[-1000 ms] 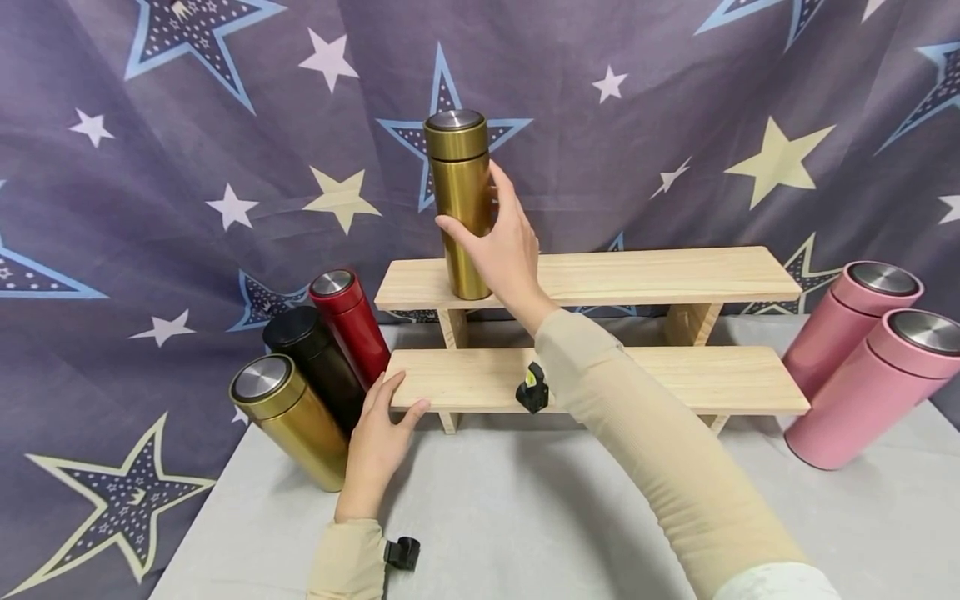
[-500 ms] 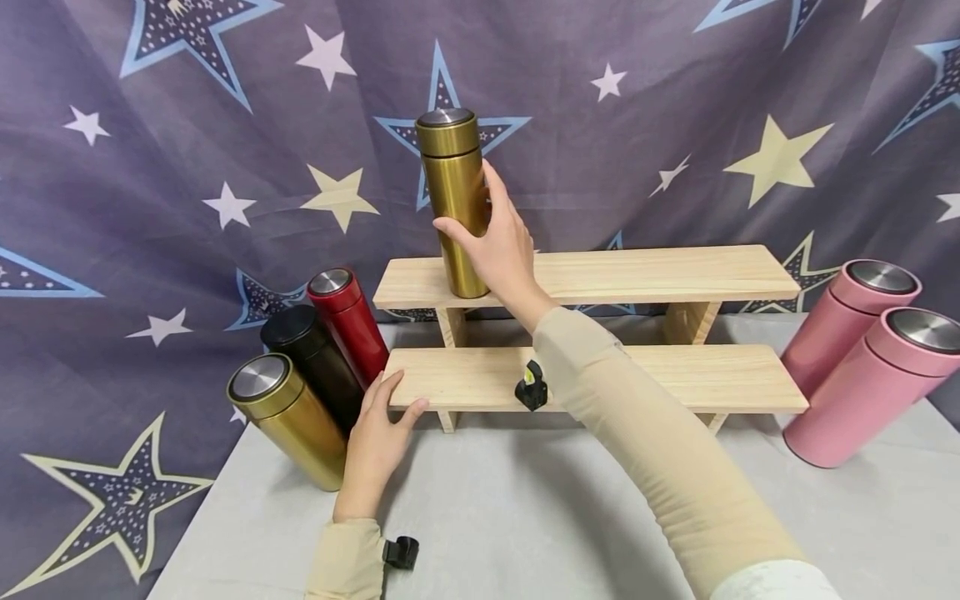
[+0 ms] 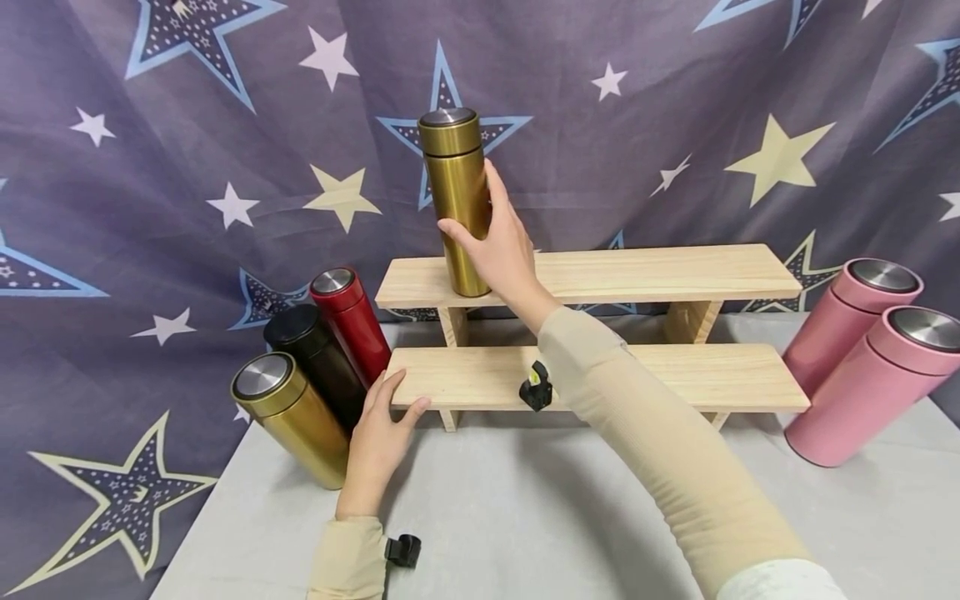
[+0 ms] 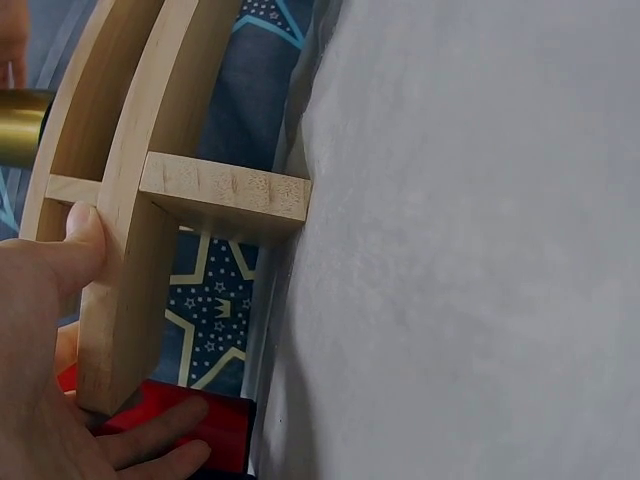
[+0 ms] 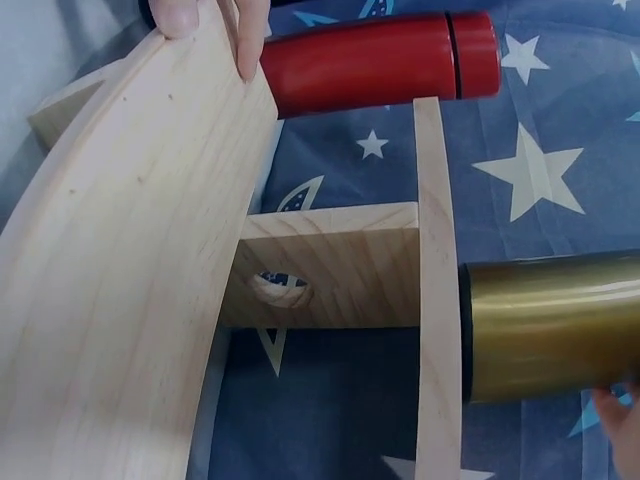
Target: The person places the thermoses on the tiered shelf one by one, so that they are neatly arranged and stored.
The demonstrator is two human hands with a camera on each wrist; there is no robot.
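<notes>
In the head view, a gold thermos bottle with a steel-topped lid stands on the left part of the upper board of a two-tier wooden shelf. My right hand grips it from the right, thumb across its front; only fingertips enter the right wrist view. My left hand holds the left end of the lower board, thumb at the front edge, other fingers around the corner. The left wrist view shows that thumb against the wood, and lower fingers beside a red thermos bottle.
Left of the shelf stand a second gold thermos, a black one and the red one, close to my left hand. Two pink thermoses stand at the right end. A star-patterned cloth hangs behind; a pale cloth covers the table.
The gold thermos in my right hand has shifted slightly left at its top, mostly in the first half second. My left hand stays at the same board end.
</notes>
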